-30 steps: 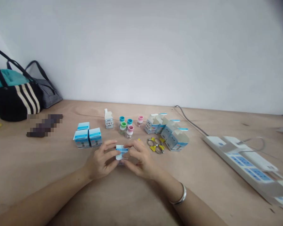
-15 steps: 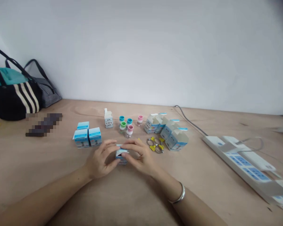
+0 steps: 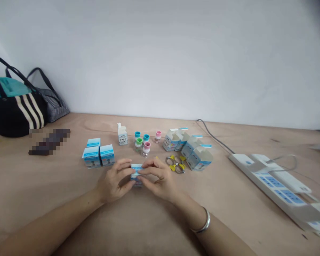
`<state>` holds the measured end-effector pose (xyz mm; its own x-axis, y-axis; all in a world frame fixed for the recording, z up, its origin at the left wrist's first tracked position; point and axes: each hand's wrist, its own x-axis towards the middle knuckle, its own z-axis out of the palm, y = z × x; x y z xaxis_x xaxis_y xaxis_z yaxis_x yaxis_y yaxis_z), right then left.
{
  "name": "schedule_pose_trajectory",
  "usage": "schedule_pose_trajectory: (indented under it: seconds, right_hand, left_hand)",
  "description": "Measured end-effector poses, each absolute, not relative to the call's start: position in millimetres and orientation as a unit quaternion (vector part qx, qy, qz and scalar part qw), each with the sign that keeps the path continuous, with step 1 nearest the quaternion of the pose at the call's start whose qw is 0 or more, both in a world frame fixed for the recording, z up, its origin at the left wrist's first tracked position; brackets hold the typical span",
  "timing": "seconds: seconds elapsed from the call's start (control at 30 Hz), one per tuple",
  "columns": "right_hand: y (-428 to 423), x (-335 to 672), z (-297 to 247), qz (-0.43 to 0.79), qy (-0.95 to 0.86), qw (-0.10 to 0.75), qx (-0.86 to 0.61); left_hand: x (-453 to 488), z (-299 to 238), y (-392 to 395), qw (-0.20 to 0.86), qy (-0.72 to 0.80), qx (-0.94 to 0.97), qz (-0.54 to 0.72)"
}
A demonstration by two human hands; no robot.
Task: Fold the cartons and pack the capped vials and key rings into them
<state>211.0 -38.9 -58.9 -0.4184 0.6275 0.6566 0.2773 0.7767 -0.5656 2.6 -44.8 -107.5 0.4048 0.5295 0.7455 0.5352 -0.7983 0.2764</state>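
Between my two hands a small blue-and-white cardboard box (image 3: 136, 167) stands on the table, its top flap lying across the opening. My left hand (image 3: 113, 182) grips the box from the left, fingers curved against its side and edge. From the right, my right hand (image 3: 160, 179) holds it too, fingertips at the flap and front edge. Beyond the hands stand several small clear jars with coloured rims, among them a green-rimmed jar (image 3: 139, 144) and a pink-rimmed jar (image 3: 146, 149). Just right of my right hand lie metal ring clamps with yellow tabs (image 3: 176, 164).
Closed boxes (image 3: 92, 156) sit to the left; an open box (image 3: 122, 136) stands behind. Several open boxes (image 3: 200, 158) line up at right. A power strip (image 3: 272, 188) with a grey cable (image 3: 213, 135) lies far right. A black striped bag (image 3: 18, 110) stands far left.
The box's top flap has gone down over the opening, where a dark gap showed before. My right fingers have shifted slightly back and right, uncovering more of the top.
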Motion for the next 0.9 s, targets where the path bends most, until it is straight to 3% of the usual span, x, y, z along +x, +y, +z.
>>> schedule_pose_trajectory:
  seconds: [0.33,0.5,0.7,0.9]
  right_hand:
    - [-33,214,-61,0.198,-0.860,0.381,-0.274]
    - [-33,214,-64,0.200,-0.873,0.320,-0.309]
    - [-36,209,-70,0.206,-0.853,0.326,-0.352]
    - [-14,184,-74,0.138,-0.849,0.339,-0.382]
  left_hand:
    - [4,-107,-46,-0.010,-0.316,-0.836,-0.449]
    - [-5,-92,-47,0.079,-0.326,-0.850,-0.406]
    - [-39,-70,-34,0.213,-0.465,-0.802,-0.308]
    - [-62,-78,-22,0.204,-0.526,-0.788,-0.248]
